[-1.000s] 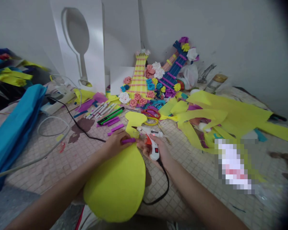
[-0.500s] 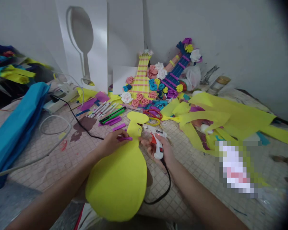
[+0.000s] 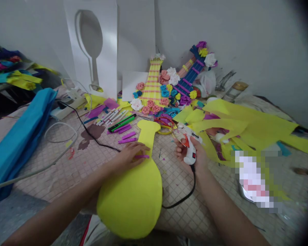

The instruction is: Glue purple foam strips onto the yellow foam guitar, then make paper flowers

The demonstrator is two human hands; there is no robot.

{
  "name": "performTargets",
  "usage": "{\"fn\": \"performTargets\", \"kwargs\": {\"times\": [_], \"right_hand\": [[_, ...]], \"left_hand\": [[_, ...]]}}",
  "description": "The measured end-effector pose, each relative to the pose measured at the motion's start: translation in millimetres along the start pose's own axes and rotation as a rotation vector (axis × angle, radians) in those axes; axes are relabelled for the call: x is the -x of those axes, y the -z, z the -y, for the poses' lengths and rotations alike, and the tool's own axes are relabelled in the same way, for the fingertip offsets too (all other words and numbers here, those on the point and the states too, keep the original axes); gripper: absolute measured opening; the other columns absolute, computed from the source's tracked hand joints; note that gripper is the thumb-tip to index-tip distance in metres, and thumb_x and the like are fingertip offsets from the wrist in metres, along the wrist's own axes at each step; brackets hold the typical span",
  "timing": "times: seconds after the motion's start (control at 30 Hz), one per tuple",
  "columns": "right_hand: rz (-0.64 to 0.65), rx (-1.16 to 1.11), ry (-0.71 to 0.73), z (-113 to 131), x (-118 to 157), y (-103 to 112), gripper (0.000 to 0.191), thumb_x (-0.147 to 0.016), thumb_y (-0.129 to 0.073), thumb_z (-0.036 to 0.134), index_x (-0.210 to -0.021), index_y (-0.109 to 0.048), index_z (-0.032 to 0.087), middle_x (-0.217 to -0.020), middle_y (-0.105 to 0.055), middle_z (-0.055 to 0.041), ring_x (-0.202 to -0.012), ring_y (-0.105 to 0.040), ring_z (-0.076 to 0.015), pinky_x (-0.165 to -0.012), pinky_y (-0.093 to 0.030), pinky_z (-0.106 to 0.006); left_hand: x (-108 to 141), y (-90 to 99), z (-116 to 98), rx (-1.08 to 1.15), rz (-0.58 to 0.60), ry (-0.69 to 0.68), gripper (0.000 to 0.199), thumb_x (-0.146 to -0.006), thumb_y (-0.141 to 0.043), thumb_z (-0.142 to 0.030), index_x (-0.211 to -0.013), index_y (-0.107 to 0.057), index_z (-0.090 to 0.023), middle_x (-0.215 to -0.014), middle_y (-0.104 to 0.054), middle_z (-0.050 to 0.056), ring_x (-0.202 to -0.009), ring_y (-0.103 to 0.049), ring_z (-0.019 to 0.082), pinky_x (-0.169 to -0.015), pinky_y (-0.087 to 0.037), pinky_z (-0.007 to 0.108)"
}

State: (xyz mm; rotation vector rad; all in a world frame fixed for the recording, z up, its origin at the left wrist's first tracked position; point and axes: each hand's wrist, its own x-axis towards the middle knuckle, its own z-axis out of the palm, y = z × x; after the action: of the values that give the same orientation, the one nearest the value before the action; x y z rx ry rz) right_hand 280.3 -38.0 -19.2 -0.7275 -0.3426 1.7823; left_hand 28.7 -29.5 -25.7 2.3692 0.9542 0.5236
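Note:
My left hand (image 3: 135, 153) lies across the neck of a yellow guitar-shaped cutout (image 3: 130, 201), fingers stretched out and pressed down. Close under those fingers a thin purple paper strip (image 3: 143, 156) runs crosswise on the neck; part of it is hidden. The cutout's broad round end is toward me and its small head points away. To the right, my right hand (image 3: 192, 150) is closed around a white hot glue gun (image 3: 191, 152) with an orange-red trigger. Its nozzle points away to the left, clear of the cutout, and a black cord hangs from the handle.
More purple strips (image 3: 128, 136), a green cutter (image 3: 122, 123) and several white markers (image 3: 109, 117) lie beyond the cutout. Scissors (image 3: 165, 124) rest near its head. Flower-trimmed paper guitars (image 3: 154, 82) stand at the wall. Yellow sheets (image 3: 248, 119) spread right; a blue roll (image 3: 23, 133) lies left.
The glue gun has moved right, away from the cutout's neck. My left hand has gone from pinching the purple strip at the neck's edge to pressing over it on the neck.

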Motion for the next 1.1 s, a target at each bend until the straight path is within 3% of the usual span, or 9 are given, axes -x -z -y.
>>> {"fn": "performTargets", "kwargs": {"times": [0.1,0.43,0.6,0.73,0.83,0.97,1.1], "right_hand": [[0.011,0.016,0.008,0.0,1.2,-1.2,0.019,-0.074,-0.055,0.035,-0.066,-0.057,0.018,-0.068,-0.063,-0.0014,-0.049,-0.054,-0.0093,-0.045,-0.045,-0.020],[0.053,-0.033,0.023,2.5,4.4,-2.5,0.020,-0.076,-0.051,0.032,-0.065,-0.058,0.017,-0.063,-0.060,-0.0007,-0.047,-0.051,-0.0086,-0.046,-0.044,-0.021],[0.062,-0.028,0.063,5.4,4.5,0.5,0.016,-0.073,-0.053,0.031,-0.066,-0.057,0.018,-0.064,-0.058,-0.0001,-0.048,-0.050,-0.0088,-0.046,-0.045,-0.021],[0.082,0.015,0.099,9.3,4.8,3.0,0.015,-0.072,-0.056,0.034,-0.068,-0.057,0.019,-0.064,-0.055,0.0010,-0.048,-0.050,-0.0097,-0.045,-0.045,-0.023],[0.086,0.070,0.131,14.5,6.9,2.9,0.016,-0.071,-0.057,0.035,-0.068,-0.058,0.020,-0.064,-0.055,0.0013,-0.048,-0.049,-0.0092,-0.046,-0.045,-0.023],[0.017,0.197,0.267,24.2,13.3,1.0,0.013,-0.070,-0.056,0.034,-0.068,-0.059,0.022,-0.066,-0.056,-0.0007,-0.049,-0.050,-0.0126,-0.046,-0.045,-0.027],[-0.028,0.320,0.412,34.0,19.5,0.6,0.013,-0.068,-0.058,0.034,-0.067,-0.060,0.021,-0.066,-0.056,-0.0028,-0.055,-0.053,-0.0157,-0.044,-0.042,-0.028]], "left_hand": [[1.7,-2.2,-0.9,-0.036,0.024,0.003,0.023,-0.086,-0.044,-0.025,-0.108,-0.053,-0.022,-0.117,-0.058,0.006,-0.115,-0.044,0.021,-0.099,-0.031,0.043],[8.6,-25.4,-17.0,-0.170,-0.004,0.092,0.028,-0.087,-0.041,-0.023,-0.113,-0.049,-0.018,-0.122,-0.055,0.010,-0.122,-0.040,0.025,-0.101,-0.029,0.046],[6.6,-23.5,-28.3,-0.045,-0.156,0.140,0.021,-0.087,-0.042,-0.023,-0.105,-0.049,-0.019,-0.115,-0.057,0.009,-0.119,-0.042,0.023,-0.098,-0.033,0.043],[-6.9,-7.6,-29.1,0.222,-0.351,0.206,0.010,-0.083,-0.049,-0.027,-0.088,-0.052,-0.018,-0.093,-0.059,0.006,-0.091,-0.053,0.018,-0.079,-0.043,0.033],[-27.4,3.1,-27.4,0.642,-0.416,0.279,0.019,-0.082,-0.050,-0.034,-0.089,-0.052,-0.017,-0.074,-0.052,0.001,-0.069,-0.050,0.012,-0.064,-0.041,0.027],[-54.9,6.6,-29.6,1.227,-0.338,0.410,0.028,-0.078,-0.052,-0.041,-0.090,-0.052,-0.016,-0.064,-0.036,-0.004,-0.055,-0.041,0.008,-0.054,-0.036,0.023],[-65.3,3.9,-33.4,1.512,-0.209,0.477,0.024,-0.080,-0.050,-0.040,-0.088,-0.052,-0.017,-0.062,-0.028,-0.005,-0.053,-0.037,0.007,-0.053,-0.037,0.021]]}}
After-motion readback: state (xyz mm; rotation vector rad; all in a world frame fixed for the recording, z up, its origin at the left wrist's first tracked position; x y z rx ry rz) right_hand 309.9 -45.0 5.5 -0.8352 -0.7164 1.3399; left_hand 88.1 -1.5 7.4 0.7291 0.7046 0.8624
